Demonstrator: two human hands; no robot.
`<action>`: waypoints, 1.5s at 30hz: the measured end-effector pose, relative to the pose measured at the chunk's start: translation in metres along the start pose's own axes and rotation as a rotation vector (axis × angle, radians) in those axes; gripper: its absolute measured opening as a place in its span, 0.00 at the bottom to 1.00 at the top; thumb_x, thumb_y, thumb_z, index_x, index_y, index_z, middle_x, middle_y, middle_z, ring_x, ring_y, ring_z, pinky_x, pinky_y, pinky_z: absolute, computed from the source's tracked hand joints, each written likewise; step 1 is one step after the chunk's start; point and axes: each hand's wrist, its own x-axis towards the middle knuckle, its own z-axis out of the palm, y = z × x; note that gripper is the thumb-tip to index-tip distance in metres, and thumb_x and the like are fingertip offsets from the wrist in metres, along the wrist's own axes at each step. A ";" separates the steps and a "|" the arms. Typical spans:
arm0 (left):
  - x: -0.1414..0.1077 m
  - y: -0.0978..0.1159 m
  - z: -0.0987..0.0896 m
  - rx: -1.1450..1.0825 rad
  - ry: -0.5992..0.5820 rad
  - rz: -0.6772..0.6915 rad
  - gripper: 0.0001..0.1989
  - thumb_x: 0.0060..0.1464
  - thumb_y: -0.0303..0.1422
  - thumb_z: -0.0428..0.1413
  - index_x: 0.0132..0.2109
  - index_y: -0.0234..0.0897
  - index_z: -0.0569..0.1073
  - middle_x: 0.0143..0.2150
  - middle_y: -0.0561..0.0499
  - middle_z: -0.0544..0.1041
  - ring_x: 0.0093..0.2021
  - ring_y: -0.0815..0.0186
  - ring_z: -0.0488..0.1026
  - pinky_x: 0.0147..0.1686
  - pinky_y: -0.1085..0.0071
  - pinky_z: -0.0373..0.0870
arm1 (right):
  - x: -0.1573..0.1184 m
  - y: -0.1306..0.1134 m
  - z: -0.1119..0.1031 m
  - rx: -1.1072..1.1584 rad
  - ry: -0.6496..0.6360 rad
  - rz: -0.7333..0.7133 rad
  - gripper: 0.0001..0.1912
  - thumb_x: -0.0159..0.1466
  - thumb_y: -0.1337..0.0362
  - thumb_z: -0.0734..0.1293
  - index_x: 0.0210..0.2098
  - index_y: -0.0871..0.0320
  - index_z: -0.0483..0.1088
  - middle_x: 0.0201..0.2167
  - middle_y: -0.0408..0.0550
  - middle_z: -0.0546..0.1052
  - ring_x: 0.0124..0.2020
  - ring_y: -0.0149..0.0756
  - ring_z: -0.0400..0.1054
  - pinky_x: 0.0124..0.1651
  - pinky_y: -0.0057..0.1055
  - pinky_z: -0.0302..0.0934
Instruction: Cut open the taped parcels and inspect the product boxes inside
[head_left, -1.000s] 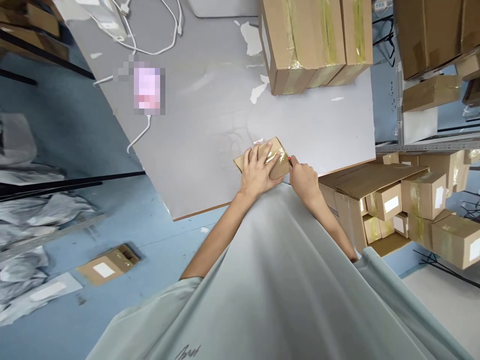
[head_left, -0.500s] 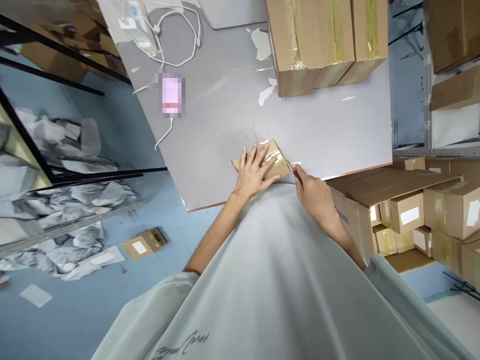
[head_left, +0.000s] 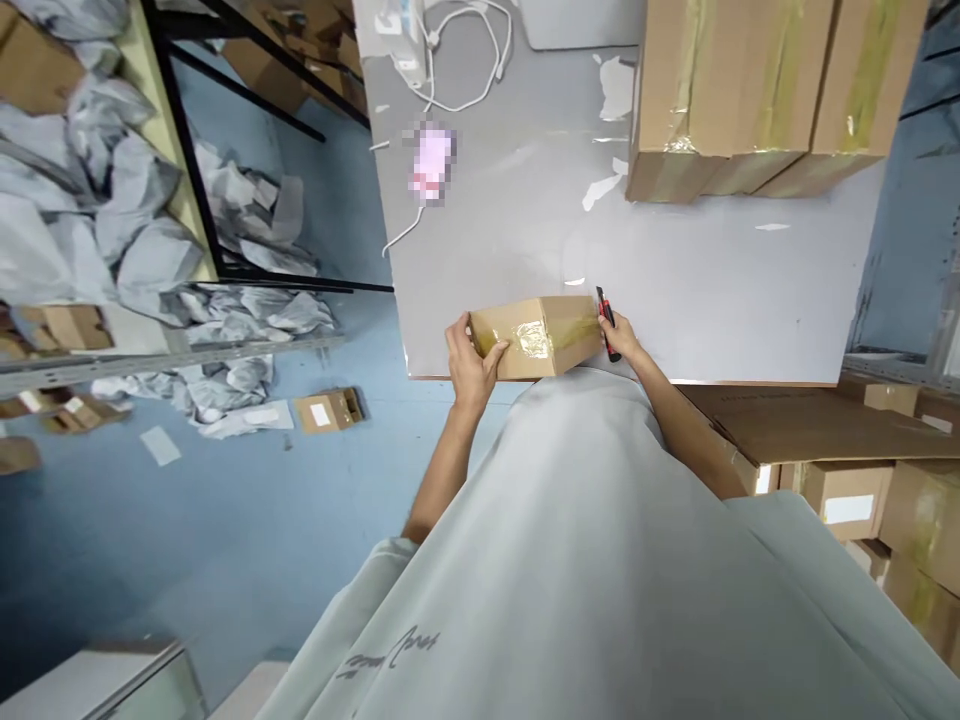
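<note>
A small cardboard box [head_left: 517, 325] with shiny clear tape over its faces is at the table's front edge, tilted, against my shirt. My left hand [head_left: 471, 362] grips its left end, the thumb on the near face and the fingers behind the left edge. At the box's right end, my right hand [head_left: 621, 335] is closed around a red and black utility knife [head_left: 607, 318] whose tip points away from me. The fingers of that hand are beside or touching the box; I cannot tell which.
Large taped cartons [head_left: 705, 180] stand at the table's back right. A white power strip [head_left: 405, 40], cables and a blurred-out device [head_left: 433, 165] lie at the back left. More boxes [head_left: 847, 495] are stacked below the table on the right. Grey bags [head_left: 150, 240] fill the left shelving.
My left hand has gone from lying flat on the box to gripping its left end. The box is turned and tilted up. My right hand keeps the knife, which now points upward. The view has shifted.
</note>
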 end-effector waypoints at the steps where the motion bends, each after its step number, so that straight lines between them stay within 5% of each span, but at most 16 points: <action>1: -0.002 -0.007 -0.002 -0.021 0.005 -0.027 0.58 0.64 0.77 0.50 0.82 0.36 0.63 0.73 0.25 0.73 0.66 0.43 0.81 0.65 0.48 0.80 | -0.001 -0.005 0.005 -0.006 -0.014 0.005 0.16 0.78 0.52 0.65 0.47 0.57 0.76 0.38 0.47 0.86 0.44 0.40 0.79 0.54 0.36 0.77; 3: -0.005 -0.017 -0.002 -0.063 0.004 -0.050 0.56 0.66 0.76 0.48 0.81 0.37 0.64 0.72 0.27 0.75 0.63 0.47 0.82 0.63 0.50 0.82 | -0.008 -0.012 0.005 -0.056 -0.015 0.005 0.17 0.78 0.52 0.64 0.49 0.58 0.78 0.46 0.54 0.88 0.51 0.43 0.80 0.60 0.37 0.74; 6: -0.002 -0.023 0.010 -0.149 -0.046 -0.035 0.50 0.73 0.72 0.41 0.81 0.37 0.64 0.76 0.27 0.73 0.72 0.47 0.77 0.70 0.50 0.77 | -0.030 -0.019 -0.014 -0.184 0.050 -0.027 0.22 0.79 0.51 0.60 0.53 0.60 0.79 0.51 0.61 0.88 0.52 0.49 0.80 0.59 0.39 0.72; 10: 0.019 -0.016 0.060 -0.332 -0.206 -0.052 0.45 0.78 0.63 0.34 0.81 0.35 0.64 0.81 0.29 0.69 0.82 0.52 0.68 0.79 0.52 0.67 | -0.065 -0.027 -0.046 -0.383 0.204 -0.039 0.26 0.81 0.51 0.56 0.62 0.60 0.77 0.55 0.65 0.87 0.53 0.55 0.81 0.58 0.43 0.72; 13: 0.038 -0.009 0.104 -0.474 -0.339 -0.096 0.42 0.79 0.59 0.33 0.79 0.33 0.66 0.79 0.30 0.72 0.79 0.54 0.71 0.77 0.51 0.70 | -0.079 -0.036 -0.057 -0.491 0.271 -0.007 0.28 0.81 0.54 0.55 0.69 0.60 0.74 0.59 0.67 0.86 0.56 0.58 0.81 0.59 0.46 0.71; 16: 0.049 -0.011 0.124 -0.530 -0.435 -0.052 0.40 0.78 0.58 0.40 0.77 0.33 0.69 0.76 0.30 0.76 0.74 0.53 0.77 0.74 0.48 0.74 | -0.083 -0.043 -0.060 -0.596 0.272 0.019 0.28 0.82 0.55 0.55 0.71 0.61 0.73 0.60 0.68 0.85 0.57 0.58 0.81 0.60 0.45 0.72; 21: 0.042 -0.023 0.085 -0.600 -0.418 0.031 0.38 0.76 0.55 0.50 0.82 0.41 0.66 0.82 0.33 0.68 0.76 0.50 0.75 0.72 0.50 0.77 | -0.099 -0.066 -0.063 -0.732 0.361 -0.107 0.30 0.83 0.54 0.53 0.73 0.62 0.71 0.63 0.69 0.82 0.56 0.57 0.82 0.56 0.44 0.73; 26: 0.036 -0.014 0.047 -0.584 -0.485 0.273 0.49 0.65 0.64 0.64 0.83 0.48 0.65 0.87 0.37 0.58 0.86 0.40 0.57 0.81 0.42 0.64 | -0.115 -0.113 -0.039 -0.819 -0.072 -0.316 0.26 0.85 0.52 0.56 0.71 0.58 0.73 0.52 0.60 0.88 0.49 0.55 0.83 0.49 0.39 0.69; 31: 0.042 -0.012 0.053 -0.576 -0.608 0.322 0.52 0.62 0.66 0.66 0.82 0.45 0.67 0.87 0.34 0.56 0.88 0.37 0.53 0.84 0.38 0.57 | -0.104 -0.154 -0.006 -1.126 -0.354 -0.311 0.25 0.87 0.51 0.56 0.67 0.55 0.78 0.56 0.60 0.88 0.53 0.55 0.84 0.49 0.38 0.67; 39: 0.041 -0.018 0.060 -0.636 -0.676 0.306 0.48 0.66 0.54 0.67 0.85 0.48 0.62 0.87 0.37 0.58 0.87 0.41 0.56 0.81 0.42 0.64 | -0.091 -0.178 0.006 -1.358 -0.404 -0.203 0.28 0.87 0.49 0.55 0.70 0.56 0.76 0.56 0.63 0.88 0.56 0.57 0.84 0.54 0.41 0.68; 45: 0.041 -0.018 0.064 -0.668 -0.661 0.308 0.48 0.65 0.55 0.68 0.84 0.48 0.64 0.85 0.37 0.60 0.86 0.41 0.58 0.81 0.43 0.64 | -0.088 -0.186 0.009 -1.433 -0.431 -0.214 0.28 0.87 0.49 0.55 0.72 0.58 0.75 0.55 0.66 0.89 0.57 0.59 0.84 0.54 0.43 0.69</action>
